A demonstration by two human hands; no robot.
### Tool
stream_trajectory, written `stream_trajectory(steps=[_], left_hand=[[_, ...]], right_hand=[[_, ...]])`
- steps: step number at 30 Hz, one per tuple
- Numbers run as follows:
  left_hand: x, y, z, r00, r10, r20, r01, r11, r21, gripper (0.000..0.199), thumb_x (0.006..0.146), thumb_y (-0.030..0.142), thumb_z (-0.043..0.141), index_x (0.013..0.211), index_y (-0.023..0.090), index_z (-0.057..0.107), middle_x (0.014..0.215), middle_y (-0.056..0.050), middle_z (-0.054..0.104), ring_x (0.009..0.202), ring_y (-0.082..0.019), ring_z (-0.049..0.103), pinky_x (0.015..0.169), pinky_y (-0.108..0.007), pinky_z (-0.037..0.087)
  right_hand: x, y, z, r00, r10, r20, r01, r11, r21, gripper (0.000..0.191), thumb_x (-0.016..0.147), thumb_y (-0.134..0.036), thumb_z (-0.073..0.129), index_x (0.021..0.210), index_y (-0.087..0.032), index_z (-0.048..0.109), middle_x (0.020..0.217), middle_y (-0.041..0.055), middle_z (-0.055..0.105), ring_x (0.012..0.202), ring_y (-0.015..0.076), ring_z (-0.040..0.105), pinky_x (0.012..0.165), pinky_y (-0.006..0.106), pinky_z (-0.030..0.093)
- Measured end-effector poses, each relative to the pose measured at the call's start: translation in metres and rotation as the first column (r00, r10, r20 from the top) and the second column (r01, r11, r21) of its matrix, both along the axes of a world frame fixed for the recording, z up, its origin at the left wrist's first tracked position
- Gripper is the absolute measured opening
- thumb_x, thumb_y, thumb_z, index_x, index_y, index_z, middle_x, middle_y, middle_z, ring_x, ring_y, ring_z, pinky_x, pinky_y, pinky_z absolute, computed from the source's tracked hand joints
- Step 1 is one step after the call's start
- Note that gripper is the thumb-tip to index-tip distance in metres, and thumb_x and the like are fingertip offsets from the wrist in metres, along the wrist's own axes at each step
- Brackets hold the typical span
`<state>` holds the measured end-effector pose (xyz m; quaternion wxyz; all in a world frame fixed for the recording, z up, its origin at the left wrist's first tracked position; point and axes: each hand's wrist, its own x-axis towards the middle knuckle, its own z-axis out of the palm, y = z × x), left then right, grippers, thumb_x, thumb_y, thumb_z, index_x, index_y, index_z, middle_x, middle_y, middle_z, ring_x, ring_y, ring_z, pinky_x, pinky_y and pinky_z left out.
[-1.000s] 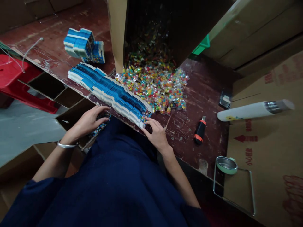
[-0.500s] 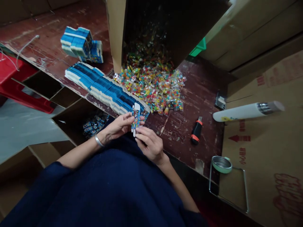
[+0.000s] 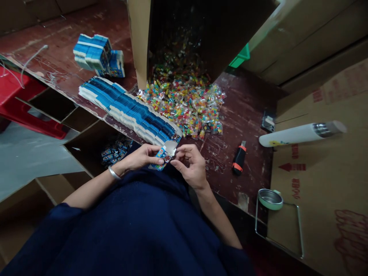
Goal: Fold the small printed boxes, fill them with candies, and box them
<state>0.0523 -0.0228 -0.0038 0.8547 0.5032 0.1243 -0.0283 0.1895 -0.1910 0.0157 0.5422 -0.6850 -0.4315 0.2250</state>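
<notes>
My left hand (image 3: 145,156) pinches a small blue printed carton (image 3: 161,158) between thumb and fingers. The carton's white end flap stands up, and its open end points right. Just right of that end is my right hand (image 3: 192,164), its thumb and curved fingers apart with nothing visible between them. Its fingertips are at the flap's edge; whether they touch it I cannot tell. Behind my hands a long row of flat blue cartons (image 3: 126,107) lies along the table's edge. Clear sachets of colourful candy (image 3: 189,103) are heaped beyond the row.
Bundled blue cartons (image 3: 94,50) stand at the back left. A box below the table edge contains several blue packs (image 3: 115,151). To the right are a utility knife (image 3: 239,159), a white bottle (image 3: 290,135), a metal-lined cup (image 3: 270,199) and a large cardboard box (image 3: 319,184).
The carton has turned from upright to tilted, its flapped end now towards my right hand. My right hand has moved from its lower end up to the flapped end, fingers spreading.
</notes>
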Motion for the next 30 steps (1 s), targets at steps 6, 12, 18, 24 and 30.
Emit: stream_trajectory(steps=[6,12,18,24,30], left_hand=[[0.009,-0.020,-0.011,0.929,0.369,-0.002,-0.369,0.929,0.025,0.039,0.064,0.041,0.094,0.084,0.013,0.075,0.080,-0.002,0.073,0.071,-0.014,0.065,0.072,-0.026,0.054],[0.006,-0.031,-0.014,0.806,0.570,0.160,-0.592,0.774,0.223,0.058,0.073,0.034,0.088,0.123,0.022,0.062,0.101,-0.002,0.070,0.081,-0.014,0.068,0.077,-0.026,0.060],[-0.002,-0.022,-0.010,0.915,0.351,0.199,-0.401,0.842,0.360,0.048,0.083,0.031,0.080,0.126,0.020,0.064,0.111,-0.007,0.069,0.092,-0.018,0.070,0.084,-0.030,0.060],[0.000,-0.020,-0.007,0.954,0.240,0.181,-0.283,0.919,0.276,0.037,0.082,0.031,0.081,0.111,0.019,0.063,0.104,-0.004,0.068,0.085,-0.015,0.070,0.078,-0.027,0.060],[0.002,-0.021,-0.001,0.917,0.370,0.147,-0.396,0.891,0.223,0.044,0.075,0.026,0.085,0.103,0.021,0.052,0.099,0.000,0.060,0.074,-0.010,0.065,0.067,-0.022,0.058]], right_hand=[[-0.020,0.005,-0.028,0.979,-0.201,-0.039,0.199,0.979,-0.051,0.024,0.090,-0.046,0.072,0.095,-0.022,0.068,0.084,0.0011,0.071,0.069,0.0154,0.066,0.066,0.028,0.056],[-0.027,0.014,-0.038,0.940,-0.336,-0.057,0.339,0.940,0.051,0.030,0.093,-0.043,0.069,0.116,-0.024,0.071,0.096,0.0025,0.075,0.082,0.0183,0.070,0.078,0.032,0.059],[-0.021,0.016,-0.041,0.938,-0.317,0.142,0.297,0.943,0.148,0.028,0.095,-0.039,0.066,0.120,-0.028,0.070,0.094,0.0030,0.069,0.081,0.0188,0.066,0.076,0.034,0.057],[-0.014,0.017,-0.036,0.941,-0.277,0.196,0.251,0.957,0.146,0.020,0.097,-0.041,0.061,0.086,-0.025,0.063,0.102,0.0068,0.069,0.098,0.0237,0.068,0.088,0.040,0.057],[-0.011,0.027,-0.028,0.976,-0.177,-0.127,0.203,0.952,0.231,0.034,0.088,-0.056,0.071,0.092,-0.026,0.055,0.091,0.0047,0.069,0.094,0.0237,0.069,0.094,0.044,0.058]])
